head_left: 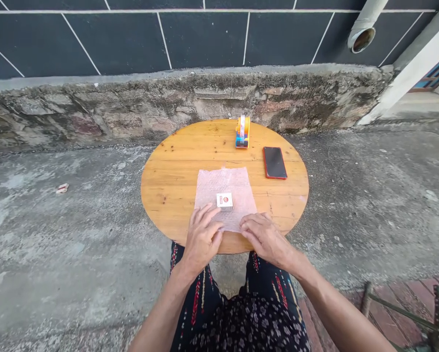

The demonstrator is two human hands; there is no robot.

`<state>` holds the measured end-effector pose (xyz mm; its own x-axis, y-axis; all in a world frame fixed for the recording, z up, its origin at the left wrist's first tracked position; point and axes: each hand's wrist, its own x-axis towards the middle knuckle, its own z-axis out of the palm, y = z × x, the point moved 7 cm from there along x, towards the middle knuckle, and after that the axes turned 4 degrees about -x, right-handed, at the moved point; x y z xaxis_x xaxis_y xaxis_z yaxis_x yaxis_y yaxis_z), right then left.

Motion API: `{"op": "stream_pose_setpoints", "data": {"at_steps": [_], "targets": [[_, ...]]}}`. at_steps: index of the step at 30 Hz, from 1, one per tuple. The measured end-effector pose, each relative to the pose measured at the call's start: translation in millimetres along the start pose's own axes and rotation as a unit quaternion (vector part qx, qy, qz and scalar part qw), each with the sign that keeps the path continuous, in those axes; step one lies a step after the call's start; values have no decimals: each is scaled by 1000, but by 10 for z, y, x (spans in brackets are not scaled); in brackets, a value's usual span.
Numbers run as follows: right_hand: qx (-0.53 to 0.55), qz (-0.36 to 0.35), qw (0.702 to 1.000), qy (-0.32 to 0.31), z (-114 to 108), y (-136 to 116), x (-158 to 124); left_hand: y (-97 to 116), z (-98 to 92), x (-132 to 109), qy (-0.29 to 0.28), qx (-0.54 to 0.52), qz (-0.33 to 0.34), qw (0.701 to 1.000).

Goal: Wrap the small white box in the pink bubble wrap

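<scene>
Head view: bubble wrap (225, 188) pinned flat

Fingers outstretched and gripping nothing, the left hand (202, 238) and right hand (265, 238) press the bubble wrap's near edge. Just beyond them the small box (224, 201) sits on it (probably light and rigid; best pinched by its sides), mid-table (168, 181).

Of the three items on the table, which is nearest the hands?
The small white box on the bubble wrap, just beyond the left hand; the phone and tape dispenser lie farther back.

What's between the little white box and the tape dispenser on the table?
Head view: the far part of the bubble wrap sheet, then bare wooden table.
</scene>
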<state>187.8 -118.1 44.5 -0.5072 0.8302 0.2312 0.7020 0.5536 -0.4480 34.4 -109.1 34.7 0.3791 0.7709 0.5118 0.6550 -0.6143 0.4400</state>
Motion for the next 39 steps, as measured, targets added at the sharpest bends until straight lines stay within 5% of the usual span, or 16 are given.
{"op": "stream_pose_setpoints", "data": {"at_steps": [9, 23, 32, 39], "targets": [[123, 4, 990, 68, -345, 170, 188, -30, -105, -33, 5, -73, -41, 996], [228, 73, 971, 22, -97, 499, 579, -203, -125, 294, 4, -90, -70, 993], [83, -71, 993, -38, -12, 286, 742, -22, -130, 51, 9, -54, -42, 998], [-25, -47, 998, -25, 106, 223, 754, -26, -112, -70, 2, -51, -44, 998]]}}
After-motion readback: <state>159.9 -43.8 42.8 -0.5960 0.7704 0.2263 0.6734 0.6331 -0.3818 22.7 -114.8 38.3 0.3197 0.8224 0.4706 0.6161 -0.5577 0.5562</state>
